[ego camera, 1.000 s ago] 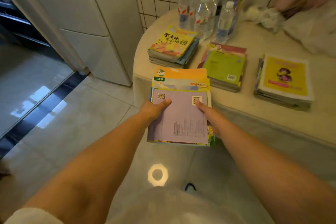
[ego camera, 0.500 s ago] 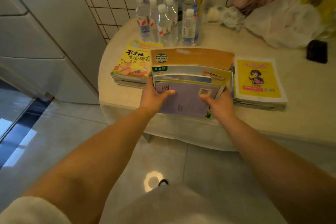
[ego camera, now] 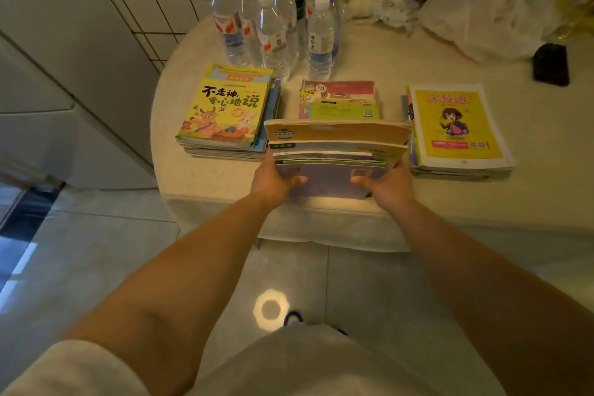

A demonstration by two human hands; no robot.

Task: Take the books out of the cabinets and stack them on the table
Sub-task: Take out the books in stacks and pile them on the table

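paper bundle tipped up over the table edge

glossy, soft-cover books (ego camera: 337, 151), flat rectangles fanned in steps, are clamped at their near corners by the left hand (ego camera: 273, 182) and right hand (ego camera: 387, 185), thumbs on the lilac cover. long axis runs left to right, far edge raised. half a second ago they hid the middle stack (ego camera: 340, 100); now it shows beyond. pale, matte round table (ego camera: 369, 58) carries clear plastic bottles (ego camera: 273, 16) farther back.

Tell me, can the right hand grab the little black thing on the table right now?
Probably not: the right hand is busy holding the bundle of books with the left hand, and the black thing lies far off.
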